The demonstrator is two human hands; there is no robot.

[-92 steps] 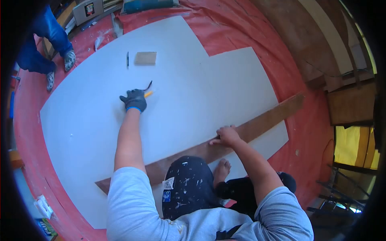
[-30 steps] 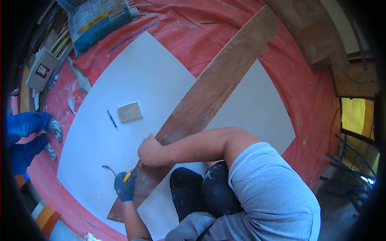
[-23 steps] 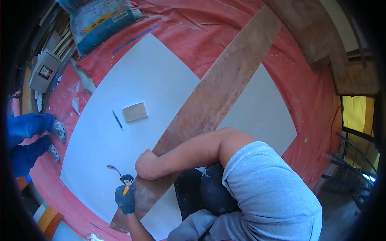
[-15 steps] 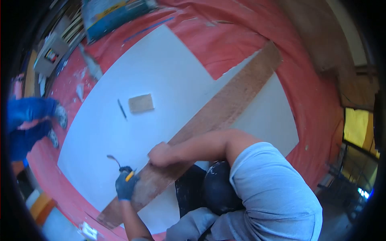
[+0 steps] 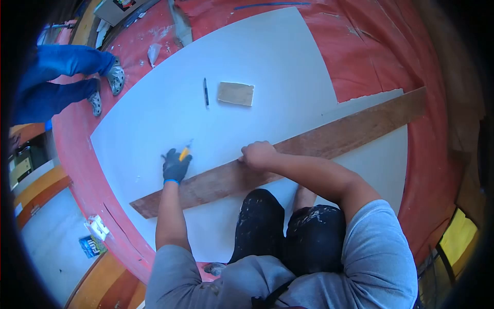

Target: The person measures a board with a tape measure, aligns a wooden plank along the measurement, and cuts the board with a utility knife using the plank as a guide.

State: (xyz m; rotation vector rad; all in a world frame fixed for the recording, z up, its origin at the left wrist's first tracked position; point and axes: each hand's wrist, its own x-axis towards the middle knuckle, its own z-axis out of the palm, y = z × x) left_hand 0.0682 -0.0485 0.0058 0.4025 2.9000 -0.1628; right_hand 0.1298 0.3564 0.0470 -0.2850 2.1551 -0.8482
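Note:
My left hand (image 5: pixel 176 166), in a dark glove with a blue cuff, is closed round a yellow utility knife (image 5: pixel 184 153). Its thin blade points up over the white sheet (image 5: pixel 154 110), a little off the plank's edge. A long brown wooden plank (image 5: pixel 355 129) lies slantwise across that sheet. My bare right hand (image 5: pixel 259 155) is closed at the plank's upper edge, knuckles up, pressing it down. Beyond my hands, a pen (image 5: pixel 206 92) and a small tan block (image 5: pixel 235 94) lie on the sheet.
Red sheeting (image 5: pixel 360 51) covers the floor around the white sheet, whose far right corner has a cut-out. Another person's legs in jeans (image 5: pixel 77 61) stand at the left. A blue strip (image 5: pixel 272 5) lies at the back. My dark-trousered knees are close to the plank.
My left hand has moved away from the plank onto the white sheet, and the knife blade now points outward. A dark curved thing near that hand no longer shows. The view has turned.

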